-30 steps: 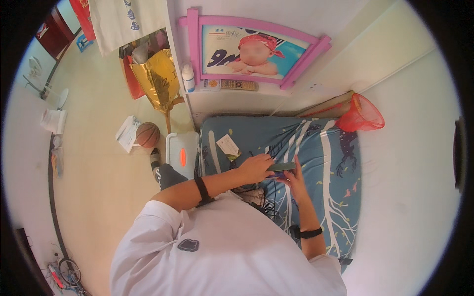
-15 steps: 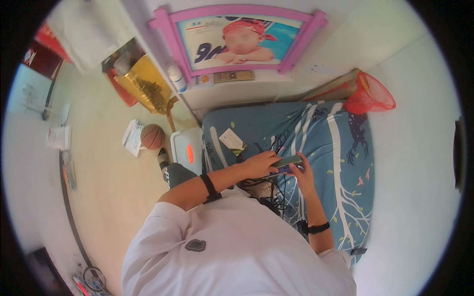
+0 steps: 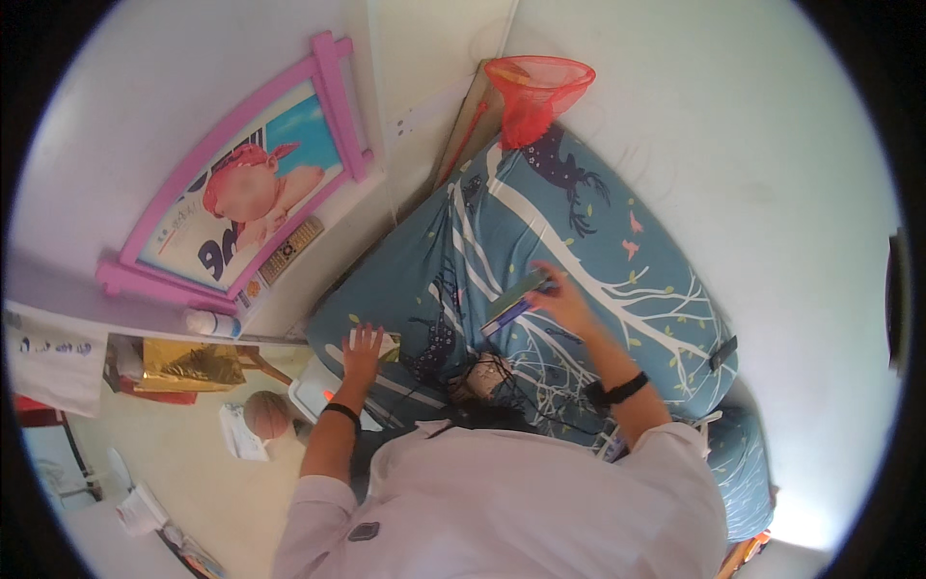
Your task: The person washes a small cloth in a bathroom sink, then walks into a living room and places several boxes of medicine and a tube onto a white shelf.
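Note:
My right hand [image 3: 561, 297] grips one end of a slim green-and-blue box [image 3: 511, 307], holding it tilted above the bed; whether it is a box or a thick booklet is hard to tell. Over to the left, my left hand [image 3: 361, 357] lies with fingers spread on a white-and-green card [image 3: 389, 348] near the bed's edge, covering part of it. Between my arms, close to my body, dark cables [image 3: 502, 381] tangle around a pale, brownish thing [image 3: 479, 378] that I cannot make out.
The bed [image 3: 386, 280] has a blue-green sheet with white trees. A red net [image 3: 540, 82] stands in the far corner. Along the left wall are a pink picture frame [image 3: 159, 207], a remote control [image 3: 291, 249] and a white bottle [image 3: 212, 323]. A basketball [image 3: 266, 414] rests on the floor.
My view has turned to the right. My left hand has let go of the box and moved left onto the card. The box stays in my right hand alone.

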The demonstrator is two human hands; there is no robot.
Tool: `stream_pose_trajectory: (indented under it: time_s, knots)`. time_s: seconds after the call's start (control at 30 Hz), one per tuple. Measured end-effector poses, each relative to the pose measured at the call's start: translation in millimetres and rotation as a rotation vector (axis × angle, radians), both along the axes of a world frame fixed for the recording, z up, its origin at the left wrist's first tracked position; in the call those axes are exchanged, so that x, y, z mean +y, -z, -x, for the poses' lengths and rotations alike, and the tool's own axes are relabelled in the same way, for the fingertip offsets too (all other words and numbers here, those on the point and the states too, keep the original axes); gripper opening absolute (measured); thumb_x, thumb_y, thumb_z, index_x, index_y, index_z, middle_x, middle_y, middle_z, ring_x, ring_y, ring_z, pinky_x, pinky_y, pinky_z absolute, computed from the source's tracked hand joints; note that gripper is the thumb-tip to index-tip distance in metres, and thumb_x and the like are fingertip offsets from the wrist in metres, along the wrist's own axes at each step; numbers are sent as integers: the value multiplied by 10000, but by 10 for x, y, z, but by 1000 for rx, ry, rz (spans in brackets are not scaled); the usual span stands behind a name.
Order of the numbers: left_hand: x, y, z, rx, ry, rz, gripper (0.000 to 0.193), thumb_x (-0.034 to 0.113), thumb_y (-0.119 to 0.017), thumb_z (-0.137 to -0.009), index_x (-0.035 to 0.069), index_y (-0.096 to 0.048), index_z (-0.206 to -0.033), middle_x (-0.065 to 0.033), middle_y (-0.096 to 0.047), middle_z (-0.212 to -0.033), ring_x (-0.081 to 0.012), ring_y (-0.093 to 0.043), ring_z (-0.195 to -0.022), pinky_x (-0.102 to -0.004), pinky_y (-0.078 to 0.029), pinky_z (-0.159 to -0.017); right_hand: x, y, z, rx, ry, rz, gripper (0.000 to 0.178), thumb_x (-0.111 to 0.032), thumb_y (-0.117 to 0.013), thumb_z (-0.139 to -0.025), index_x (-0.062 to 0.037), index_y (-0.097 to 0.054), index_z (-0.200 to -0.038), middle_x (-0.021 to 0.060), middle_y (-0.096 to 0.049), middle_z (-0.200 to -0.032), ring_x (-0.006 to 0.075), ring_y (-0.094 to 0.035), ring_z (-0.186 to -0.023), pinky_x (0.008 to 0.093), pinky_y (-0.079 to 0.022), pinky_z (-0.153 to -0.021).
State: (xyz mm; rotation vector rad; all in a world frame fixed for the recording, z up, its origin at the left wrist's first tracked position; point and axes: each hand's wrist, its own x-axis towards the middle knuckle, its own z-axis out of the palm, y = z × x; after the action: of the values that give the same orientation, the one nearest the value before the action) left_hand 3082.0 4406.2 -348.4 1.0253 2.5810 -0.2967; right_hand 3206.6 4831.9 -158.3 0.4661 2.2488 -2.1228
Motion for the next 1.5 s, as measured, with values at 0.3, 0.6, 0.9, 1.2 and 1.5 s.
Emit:
stream_pose_trajectory:
  time_s: [0.3,0.6,0.9,1.2,1.5]
  knots:
    - [-278,888,70,250,37,79,614,191,-493,-954,150,-273,-1526,-72,-336,-1524,-258,-298,-1421,-640,-303,-1083,1096,-192,92,275,524,361,452,-154,-635,-941,-80,-477,-1358,97,-568,-1181,218,-603,-1035,364,-558,-837]
    - [-53,696,218,187,16,129,644,241,-626,-895,177,-345,-1470,-74,-423,-1445,-250,-374,-1363,-697,-243,-1100,1401,154,12,341,586,501,412,-171,-632,-947,-169,-485,-1332,34,-585,-1173,192,-572,-1050,366,-506,-892]
    - [283,-633,442,-149,-197,-397,762,332,-804,-677,45,-460,-1292,-170,-600,-1191,-376,-586,-1102,-457,-488,-947,1570,372,-351,440,572,633,577,-97,-641,-919,-175,-396,-1436,54,-530,-1332,235,-523,-1205,446,-433,-1035]
    - [-240,-3540,1123,358,-126,-1009,850,253,-818,-663,16,-409,-1370,-240,-497,-1274,-410,-478,-1216,-465,-424,-1033,1825,768,-273,606,470,608,504,-295,-665,-951,-127,-438,-1368,52,-516,-1329,237,-503,-1225,409,-395,-1054]
    - [-403,-6351,1156,1188,4,-1154,905,146,-857,-625,55,-428,-1417,-198,-486,-1325,-395,-470,-1221,-465,-394,-1040,1932,949,-20,622,495,330,423,-292,-556,-1009,2,-461,-1298,154,-514,-1273,285,-515,-1162,401,-401,-1018]
